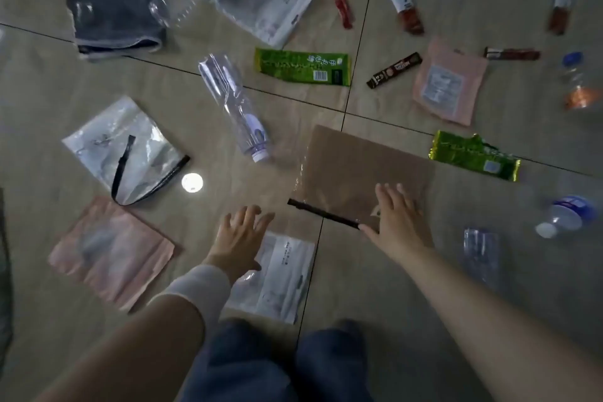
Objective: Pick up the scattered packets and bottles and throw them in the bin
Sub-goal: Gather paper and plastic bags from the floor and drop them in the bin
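Packets and bottles lie scattered on a tiled floor. My right hand is spread flat, fingers apart, over the near corner of a brown zip bag. My left hand hovers open over the top edge of a white labelled packet. A clear plastic bottle lies ahead of my left hand. A green packet and a second green packet lie farther out. No bin is in view.
A silver zip bag and a pink packet lie to the left, a dark packet at the far left. Sachets, a pink pouch and bottles lie right. My knees are at the bottom.
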